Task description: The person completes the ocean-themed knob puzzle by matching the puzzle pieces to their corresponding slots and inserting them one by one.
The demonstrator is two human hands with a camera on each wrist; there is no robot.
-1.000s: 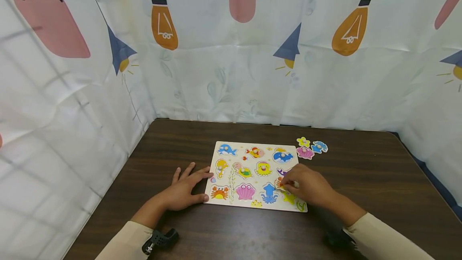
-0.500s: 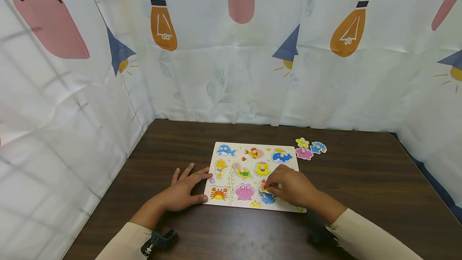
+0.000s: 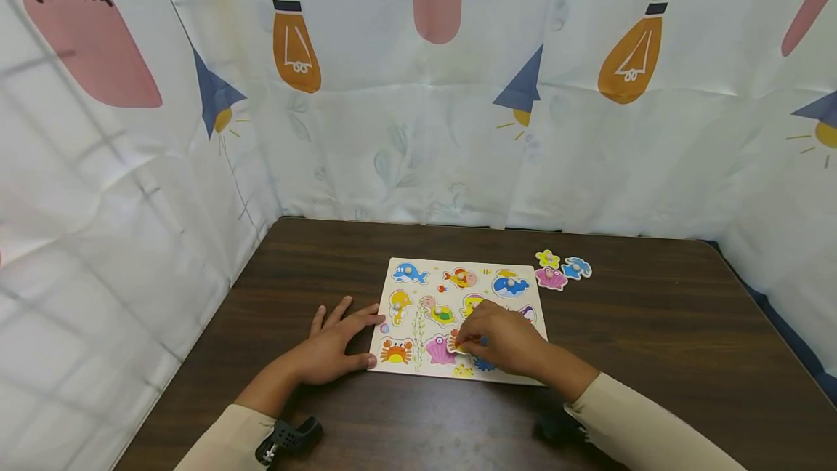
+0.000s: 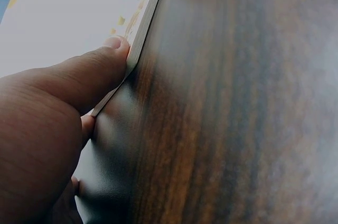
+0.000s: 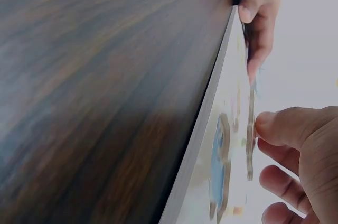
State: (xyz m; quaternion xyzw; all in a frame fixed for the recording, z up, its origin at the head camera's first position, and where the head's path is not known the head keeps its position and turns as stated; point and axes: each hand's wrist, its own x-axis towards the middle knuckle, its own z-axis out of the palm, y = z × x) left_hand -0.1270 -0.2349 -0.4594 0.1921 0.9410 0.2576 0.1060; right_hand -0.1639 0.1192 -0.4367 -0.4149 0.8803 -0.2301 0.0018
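Observation:
My right hand point(image 3: 506, 340) pinches a crab puzzle piece point(image 3: 454, 342) between thumb and fingers, low over the sea-animal puzzle board point(image 3: 436, 273). In the head view, the piece overlaps the pink shell point(image 3: 439, 351) and stands apart from the board's surface in the right wrist view point(image 5: 250, 145). Fingers spread, my left hand point(image 3: 327, 351) rests at the board's left edge, its thumb point(image 4: 108, 57) lying on the near corner. An orange crab picture point(image 3: 396, 351) shows at the board's lower left. Beneath my right hand, the blue squid point(image 3: 484, 364) is mostly covered.
Beyond the board's far right corner lie a yellow star piece point(image 3: 548, 259), a pink shell piece point(image 3: 551, 279) and a blue piece point(image 3: 577, 267). The dark wooden table point(image 3: 654, 325) meets a printed white curtain point(image 3: 418, 151) at the back.
My right hand has moved left across the board with the crab puzzle piece, from the right side to over the pink shell. My left hand has stayed at the board's edge.

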